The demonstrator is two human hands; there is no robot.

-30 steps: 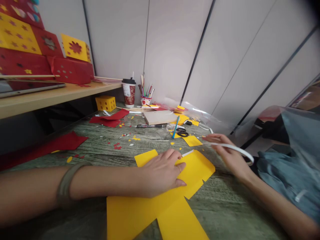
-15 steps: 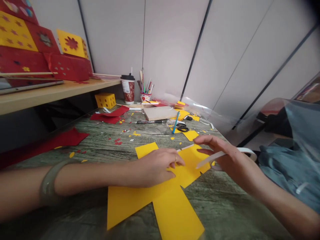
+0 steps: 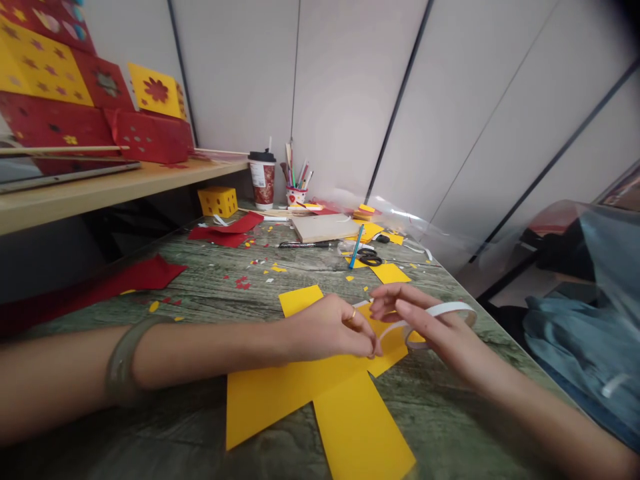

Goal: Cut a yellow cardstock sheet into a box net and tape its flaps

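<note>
A yellow paper cutout (image 3: 365, 423) with several flaps lies flat on the table, partly covered by my hands. Over its middle, my left hand (image 3: 335, 328) pinches the loose end of a white strip of tape (image 3: 393, 330). That strip runs to a white roll of tape (image 3: 457, 307), which loops around my right hand (image 3: 427, 317). My right fingers are bent and hold the roll; the exact grip is partly hidden. A short white strip (image 3: 361, 303) shows on the cutout's far edge, just behind my left hand.
Black-handled scissors (image 3: 371, 257), a blue pen (image 3: 357, 247) and a black pen (image 3: 305, 245) lie beyond my hands. Farther back stand a paper cup (image 3: 263, 183) and a pencil holder (image 3: 297, 195). Red and yellow boxes (image 3: 155, 137) sit on the left shelf (image 3: 200, 177). Paper scraps are scattered about.
My right hand has come left, closer to my left hand, with the roll. The tape's end, loose before, is now between my left finger and thumb. The view has shifted slightly.
</note>
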